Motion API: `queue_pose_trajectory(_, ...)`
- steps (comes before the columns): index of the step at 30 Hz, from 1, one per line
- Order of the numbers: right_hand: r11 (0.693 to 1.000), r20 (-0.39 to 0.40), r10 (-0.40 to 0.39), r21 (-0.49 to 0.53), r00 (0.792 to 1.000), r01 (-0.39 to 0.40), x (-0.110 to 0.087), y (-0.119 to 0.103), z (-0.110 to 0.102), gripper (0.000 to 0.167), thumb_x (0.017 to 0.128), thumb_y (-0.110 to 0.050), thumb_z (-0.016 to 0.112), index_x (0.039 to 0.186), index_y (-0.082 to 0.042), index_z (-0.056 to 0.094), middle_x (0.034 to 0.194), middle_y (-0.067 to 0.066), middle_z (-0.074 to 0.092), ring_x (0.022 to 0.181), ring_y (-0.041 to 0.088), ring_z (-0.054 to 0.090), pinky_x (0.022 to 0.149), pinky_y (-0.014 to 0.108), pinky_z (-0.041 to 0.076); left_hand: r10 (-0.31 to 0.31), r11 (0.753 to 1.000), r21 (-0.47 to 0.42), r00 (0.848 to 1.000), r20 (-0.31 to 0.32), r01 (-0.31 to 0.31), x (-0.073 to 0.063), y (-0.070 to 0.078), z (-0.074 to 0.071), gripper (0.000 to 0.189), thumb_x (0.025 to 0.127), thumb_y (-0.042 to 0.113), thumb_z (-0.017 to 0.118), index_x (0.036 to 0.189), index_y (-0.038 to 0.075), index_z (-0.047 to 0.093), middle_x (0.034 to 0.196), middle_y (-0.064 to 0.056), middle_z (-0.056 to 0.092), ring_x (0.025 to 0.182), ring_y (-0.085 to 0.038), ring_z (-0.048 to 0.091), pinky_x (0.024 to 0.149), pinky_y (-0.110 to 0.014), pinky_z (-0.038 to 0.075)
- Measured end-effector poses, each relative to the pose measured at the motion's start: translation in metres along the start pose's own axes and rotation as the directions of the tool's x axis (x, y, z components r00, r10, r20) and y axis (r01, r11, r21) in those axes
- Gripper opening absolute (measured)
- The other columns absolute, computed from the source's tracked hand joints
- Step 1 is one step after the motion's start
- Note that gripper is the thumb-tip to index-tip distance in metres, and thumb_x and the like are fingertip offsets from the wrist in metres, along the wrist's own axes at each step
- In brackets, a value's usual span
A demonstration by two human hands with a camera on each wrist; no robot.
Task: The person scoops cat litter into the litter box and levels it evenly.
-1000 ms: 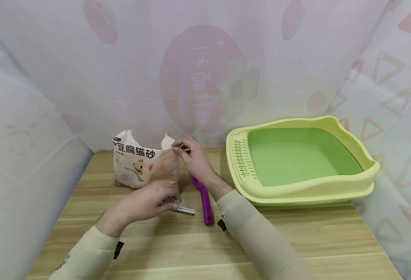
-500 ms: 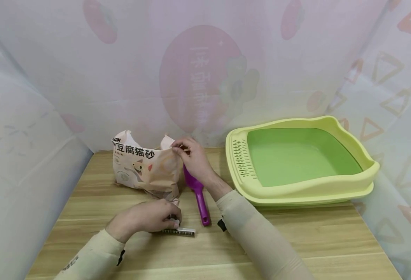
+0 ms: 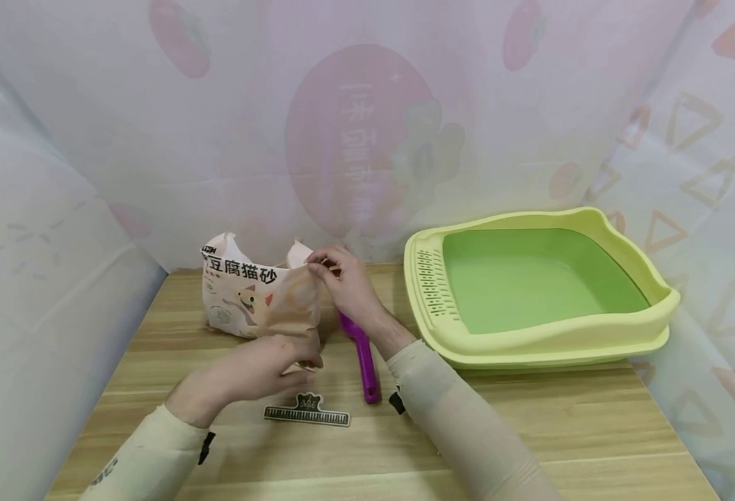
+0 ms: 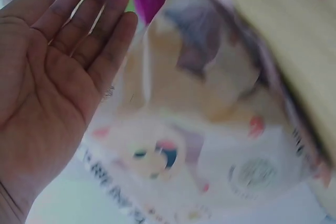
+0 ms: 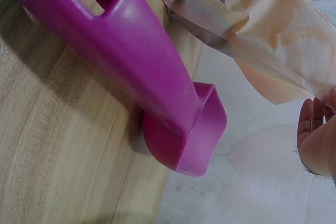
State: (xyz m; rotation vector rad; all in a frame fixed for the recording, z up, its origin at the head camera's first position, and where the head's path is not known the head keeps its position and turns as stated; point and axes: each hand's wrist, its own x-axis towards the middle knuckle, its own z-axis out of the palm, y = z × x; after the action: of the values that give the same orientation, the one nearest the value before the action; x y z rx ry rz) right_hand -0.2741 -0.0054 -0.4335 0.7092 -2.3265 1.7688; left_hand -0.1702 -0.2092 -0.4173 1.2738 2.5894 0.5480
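A cat litter bag [image 3: 261, 299], printed with a cartoon cat, stands at the left with its top gaping. My right hand [image 3: 348, 282] pinches the upper right corner of that bag. Low in front of the bag is my left hand [image 3: 261, 372]; in the left wrist view its palm [image 4: 47, 82] shows with fingers extended and nothing held. Just before the left hand, a bag clip [image 3: 307, 410] with a piano-key pattern lies flat on the table. A purple scoop [image 3: 367, 365] rests beside the bag, its head partly hidden under my right hand in the head view.
A yellow-green litter box [image 3: 542, 334] with a slotted panel on its left side stands at the right. The wooden table [image 3: 498, 431] meets printed curtains [image 3: 217, 139] at the back and sides.
My left hand has set the clip down on the table, let go of it and drawn back toward the bag. The right hand has kept its pinch on the bag's corner.
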Motion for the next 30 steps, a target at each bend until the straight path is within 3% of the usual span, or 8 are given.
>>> queue_pose_trajectory(3, 1.0, 0.001, 0.0, 0.006, 1.0, 0.0, 0.0, 0.0, 0.0, 0.015, 0.116, -0.013, 0.074, 0.125, -0.004, 0.082, 0.131, 0.016, 0.078, 0.119, 0.031, 0.075, 0.1, 0.027, 0.063, 0.033, 0.999, 0.014, 0.997, -0.067, -0.032, -0.003, -0.001, -0.017, 0.009, 0.114, 0.019, 0.078, 0.12, 0.025, 0.081, 0.117, 0.01, 0.081, 0.111, -0.013, 0.079, 0.101, -0.036, 0.067)
queue_pose_trajectory(6, 1.0, 0.005, -0.001, 0.007, 1.0, 0.001, 0.0, 0.0, -0.001, 0.015, 0.116, -0.013, 0.074, 0.125, -0.004, 0.082, 0.131, 0.017, 0.077, 0.12, 0.031, 0.074, 0.101, 0.027, 0.063, 0.025, 0.999, 0.036, 0.994, -0.109, -0.022, -0.007, -0.002, -0.032, 0.014, 0.115, 0.017, 0.076, 0.125, 0.025, 0.083, 0.121, 0.012, 0.081, 0.11, -0.007, 0.079, 0.1, -0.035, 0.068)
queue_pose_trajectory(10, 1.0, 0.003, -0.005, 0.006, 1.0, 0.005, 0.001, 0.002, -0.001, 0.016, 0.116, -0.013, 0.073, 0.125, -0.003, 0.082, 0.13, 0.017, 0.077, 0.12, 0.03, 0.074, 0.101, 0.028, 0.063, 0.014, 0.998, 0.064, 0.984, -0.178, -0.003, -0.01, -0.004, -0.051, 0.014, 0.113, 0.015, 0.08, 0.124, 0.022, 0.084, 0.116, 0.01, 0.082, 0.1, -0.001, 0.075, 0.091, -0.031, 0.067)
queue_pose_trajectory(13, 1.0, -0.003, -0.006, 0.014, 1.0, 0.006, 0.001, 0.002, 0.0, 0.016, 0.116, -0.012, 0.073, 0.125, -0.003, 0.082, 0.13, 0.018, 0.077, 0.119, 0.031, 0.074, 0.101, 0.028, 0.063, 0.026, 0.996, 0.094, 0.97, -0.241, -0.003, -0.011, -0.008, -0.063, 0.015, 0.11, 0.011, 0.082, 0.123, 0.018, 0.085, 0.12, 0.005, 0.084, 0.098, -0.004, 0.076, 0.089, -0.033, 0.068)
queue_pose_trajectory(17, 1.0, -0.007, -0.008, 0.023, 1.0, 0.008, 0.001, 0.002, 0.0, 0.015, 0.116, -0.01, 0.073, 0.124, -0.002, 0.082, 0.13, 0.019, 0.077, 0.119, 0.033, 0.075, 0.101, 0.028, 0.063, -0.016, 0.991, 0.122, 0.957, -0.289, 0.054, -0.016, -0.015, -0.081, 0.018, 0.111, 0.008, 0.081, 0.127, 0.016, 0.085, 0.126, 0.004, 0.086, 0.104, -0.011, 0.081, 0.094, -0.041, 0.068)
queue_pose_trajectory(19, 1.0, -0.008, -0.007, 0.023, 1.0, 0.007, 0.001, 0.001, 0.0, 0.015, 0.116, -0.01, 0.073, 0.124, -0.002, 0.082, 0.13, 0.019, 0.078, 0.119, 0.033, 0.075, 0.101, 0.027, 0.063, -0.044, 0.988, 0.13, 0.949, -0.313, 0.088, -0.018, -0.021, -0.09, 0.019, 0.111, 0.008, 0.081, 0.127, 0.016, 0.085, 0.12, 0.006, 0.086, 0.104, -0.011, 0.081, 0.095, -0.043, 0.068)
queue_pose_trajectory(24, 1.0, -0.013, 0.002, 0.018, 1.0, -0.002, 0.001, 0.001, 0.0, 0.016, 0.115, -0.01, 0.074, 0.125, -0.002, 0.083, 0.13, 0.019, 0.078, 0.119, 0.033, 0.075, 0.101, 0.026, 0.062, -0.063, 0.983, 0.129, 0.899, -0.434, 0.132, -0.022, -0.041, -0.107, 0.021, 0.11, 0.004, 0.081, 0.127, 0.015, 0.086, 0.115, 0.004, 0.087, 0.1, -0.011, 0.078, 0.09, -0.042, 0.067)
queue_pose_trajectory(30, 1.0, -0.016, 0.01, 0.03, 1.0, -0.009, 0.002, 0.001, -0.001, 0.015, 0.115, -0.009, 0.074, 0.125, -0.002, 0.083, 0.131, 0.019, 0.078, 0.118, 0.033, 0.074, 0.1, 0.023, 0.061, -0.178, 0.973, 0.036, 0.845, -0.505, 0.226, -0.025, -0.066, -0.123, 0.021, 0.117, 0.011, 0.072, 0.136, 0.007, 0.081, 0.134, -0.015, 0.085, 0.118, -0.035, 0.083, 0.103, -0.063, 0.068)
